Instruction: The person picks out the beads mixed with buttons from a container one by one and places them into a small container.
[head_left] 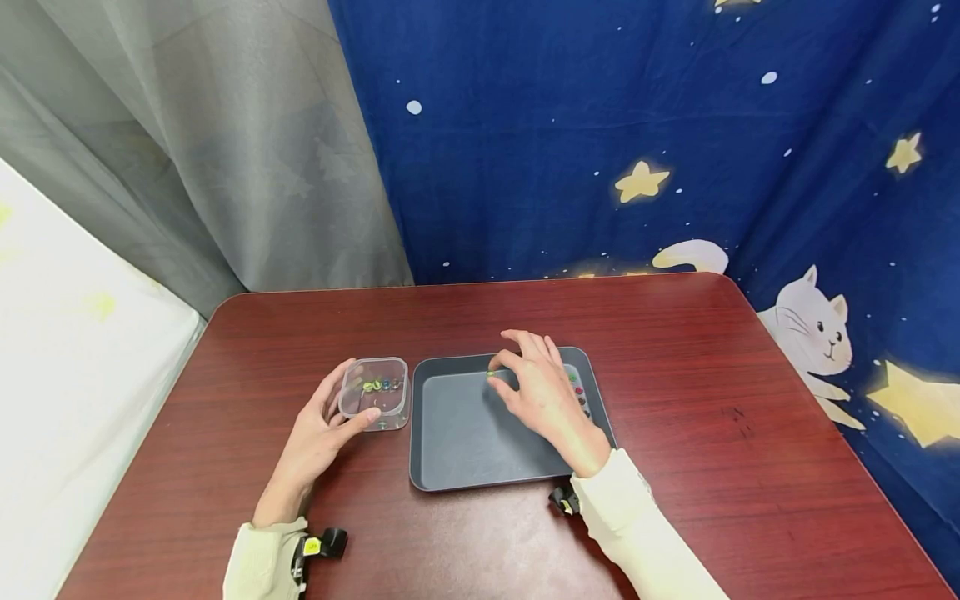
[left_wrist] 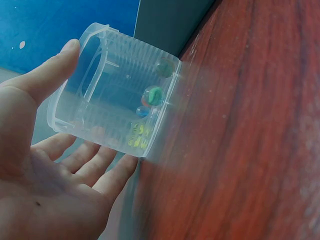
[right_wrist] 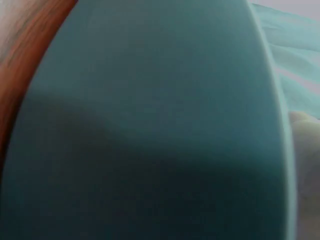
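My left hand [head_left: 315, 437] holds a clear plastic container [left_wrist: 125, 52], its thumb over the rim and its fingers along the far side. Several glass marbles [left_wrist: 154, 96], some green, blue or yellow-patterned, lie in the bottom. The container stands on the table just left of a shallow grey tray [head_left: 465, 442]. Over that tray, my right hand [head_left: 542, 398] pinches a small green marble [head_left: 491, 373] between thumb and index finger, the other fingers raised. More marbles [head_left: 579, 390] lie along the tray's right side, partly hidden by this hand. The right wrist view shows mostly blurred tray.
Both the tray and the container rest on a reddish-brown wooden table [head_left: 697, 392]. Behind it hang a blue star-patterned curtain [head_left: 525, 150] and a grey curtain [head_left: 262, 150]. A small camera is strapped to each wrist.
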